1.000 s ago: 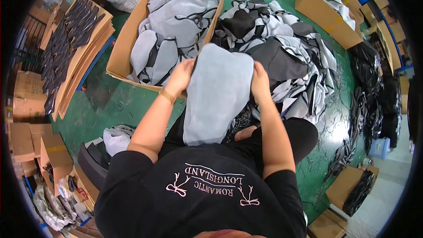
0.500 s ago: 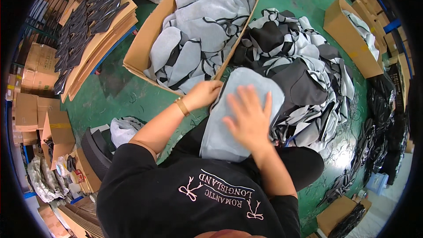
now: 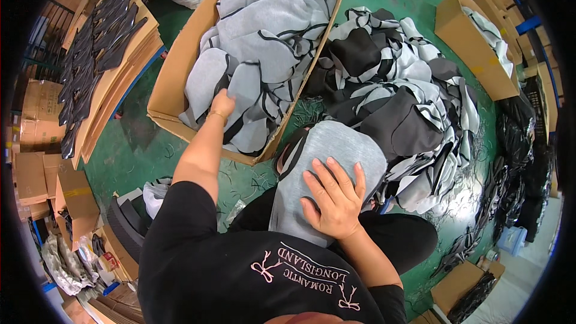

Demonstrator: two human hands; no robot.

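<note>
My right hand [image 3: 333,204] lies flat with fingers apart on a grey fabric piece [image 3: 354,147] with rounded corners and dark edging, which rests across my lap. My left hand [image 3: 222,105] is stretched out over the near wall into a large cardboard box [image 3: 171,78]. Its fingers are closed at the edge of one of the dark-trimmed grey fabric pieces [image 3: 207,75] heaped in there. The fingertips are partly sunk among the cloth.
A loose heap of grey and black fabric pieces [image 3: 414,120] covers the green floor to the right of the box. Black flat parts [image 3: 99,48] lie in rows on stacked boards at the left. Another cardboard box [image 3: 474,48] stands at far right.
My left hand has left the piece on my lap and moved forward and left into the box. The right hand, blurred before, now lies still on the cloth.
</note>
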